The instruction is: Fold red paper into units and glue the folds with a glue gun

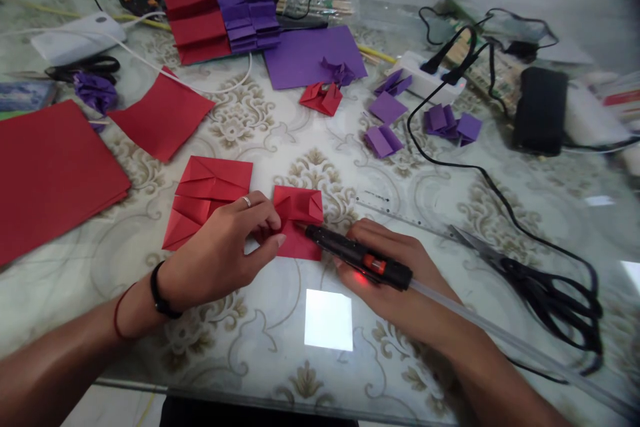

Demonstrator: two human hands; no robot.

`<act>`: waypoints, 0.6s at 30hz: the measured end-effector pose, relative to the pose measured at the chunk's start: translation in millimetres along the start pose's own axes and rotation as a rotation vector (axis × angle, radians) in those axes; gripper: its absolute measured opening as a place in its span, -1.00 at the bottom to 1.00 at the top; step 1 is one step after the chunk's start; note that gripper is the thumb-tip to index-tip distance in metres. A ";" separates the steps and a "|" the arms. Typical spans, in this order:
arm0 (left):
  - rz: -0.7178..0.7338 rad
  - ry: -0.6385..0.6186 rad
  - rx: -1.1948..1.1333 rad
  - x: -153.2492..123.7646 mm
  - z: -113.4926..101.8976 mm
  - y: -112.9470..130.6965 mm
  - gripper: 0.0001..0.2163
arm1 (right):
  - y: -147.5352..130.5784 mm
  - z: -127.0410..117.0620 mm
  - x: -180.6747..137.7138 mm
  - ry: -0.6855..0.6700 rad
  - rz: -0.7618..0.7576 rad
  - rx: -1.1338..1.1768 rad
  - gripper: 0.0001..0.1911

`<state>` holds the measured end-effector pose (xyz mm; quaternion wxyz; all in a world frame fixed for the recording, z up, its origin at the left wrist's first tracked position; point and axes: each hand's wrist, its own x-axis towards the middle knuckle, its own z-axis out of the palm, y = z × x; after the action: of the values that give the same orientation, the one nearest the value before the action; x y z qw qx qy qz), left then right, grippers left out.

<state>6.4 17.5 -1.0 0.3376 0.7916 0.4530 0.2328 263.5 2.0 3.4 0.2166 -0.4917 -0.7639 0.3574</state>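
Note:
My left hand (225, 250) pinches down on a small folded red paper piece (300, 220) lying on the glass table; a ring shows on one finger. My right hand (395, 273) grips a black glue gun (360, 258) with an orange trigger and a clear glue stick trailing back; its tip touches the red piece near my left fingers. Just left of the piece lies another folded red paper (205, 197), partly under my left hand.
A stack of red sheets (45, 173) lies at left and a loose red square (160, 120) behind it. Pleated red and purple paper (225, 17), a purple sheet (310, 53) and small purple folds (383, 140) lie farther back. Black scissors (540, 287), a clear ruler (395, 210) and cables are at right.

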 end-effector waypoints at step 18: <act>-0.004 -0.011 0.024 -0.5 -1.1 -0.4 -0.93 | 2.0 1.0 -0.3 0.014 0.062 -0.047 -0.69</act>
<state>5.2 17.6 -0.7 0.3309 0.7960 0.4554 0.2225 264.1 2.0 1.3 0.1994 -0.5228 -0.7548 0.3424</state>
